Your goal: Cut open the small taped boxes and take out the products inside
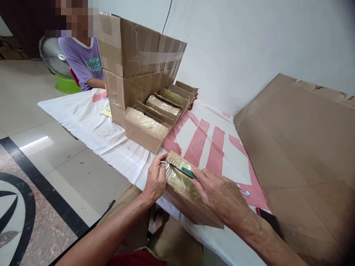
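A long cardboard box (191, 210) lies at the front edge of the table, its top covered with shiny clear tape (179, 177). My right hand (219, 192) grips a utility knife (189, 172) with a green handle and a thin dark blade. The blade lies along the taped top, its tip near the box's left end. At that end my left hand (155, 177) is closed on the corner of the box, thumb and fingers curled close to the blade tip. The far right end of the box is partly hidden behind my right forearm.
Stacked taped cartons (138, 48) stand at the back left, with a row of narrow boxes (149, 127) beside them. A large cardboard sheet (299, 147) leans on the right, near a dark phone (269, 221). Another person (83, 61) sits behind the cartons beside a fan (52, 55).
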Available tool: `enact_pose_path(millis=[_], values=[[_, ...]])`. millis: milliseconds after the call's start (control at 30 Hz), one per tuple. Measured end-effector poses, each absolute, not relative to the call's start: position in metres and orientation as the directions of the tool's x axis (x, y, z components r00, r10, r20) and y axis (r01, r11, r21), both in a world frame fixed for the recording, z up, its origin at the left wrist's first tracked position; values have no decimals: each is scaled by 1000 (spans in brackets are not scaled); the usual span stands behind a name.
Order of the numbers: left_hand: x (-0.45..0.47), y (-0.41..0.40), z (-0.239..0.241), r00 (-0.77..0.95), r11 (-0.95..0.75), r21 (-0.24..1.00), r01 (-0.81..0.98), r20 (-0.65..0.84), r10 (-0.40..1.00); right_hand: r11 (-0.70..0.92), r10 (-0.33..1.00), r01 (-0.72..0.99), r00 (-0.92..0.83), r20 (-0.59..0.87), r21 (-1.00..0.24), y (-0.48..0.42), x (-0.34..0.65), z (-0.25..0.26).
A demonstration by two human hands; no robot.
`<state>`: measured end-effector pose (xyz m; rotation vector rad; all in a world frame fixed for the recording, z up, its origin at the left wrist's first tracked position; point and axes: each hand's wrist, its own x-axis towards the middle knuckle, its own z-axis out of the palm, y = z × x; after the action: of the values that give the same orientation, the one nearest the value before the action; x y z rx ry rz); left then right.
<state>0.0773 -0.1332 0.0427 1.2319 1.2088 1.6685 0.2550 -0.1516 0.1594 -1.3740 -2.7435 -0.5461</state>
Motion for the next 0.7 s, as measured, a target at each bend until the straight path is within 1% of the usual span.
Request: enact_pose_path(millis=[100,233,300,433,533,600,700], values=[[77,-133,43,-275,-301,954,-12,286,918,541,782,772,-608,138,334,-152,252,162],[75,-133,46,-251,-295,955,12,288,924,539,809,765,-587,34,353,-151,251,172],[74,-134,49,-249,-284,959,19,279,927,540,819,766,-574,-7,350,-151,254,176],[73,-135,49,-252,-259,965,39,261,932,537,829,779,-559,-31,322,-153,263,176],[72,-134,45,-249,-290,954,82,301,920,537,832,777,-552,-55,328,-155,266,177],[71,-134,43,-257,-308,945,107,326,910,542,834,773,-542,-101,331,-155,266,181],[71,-133,44,-263,-281,951,125,305,915,545,838,772,-514,-184,328,-155,266,190]])
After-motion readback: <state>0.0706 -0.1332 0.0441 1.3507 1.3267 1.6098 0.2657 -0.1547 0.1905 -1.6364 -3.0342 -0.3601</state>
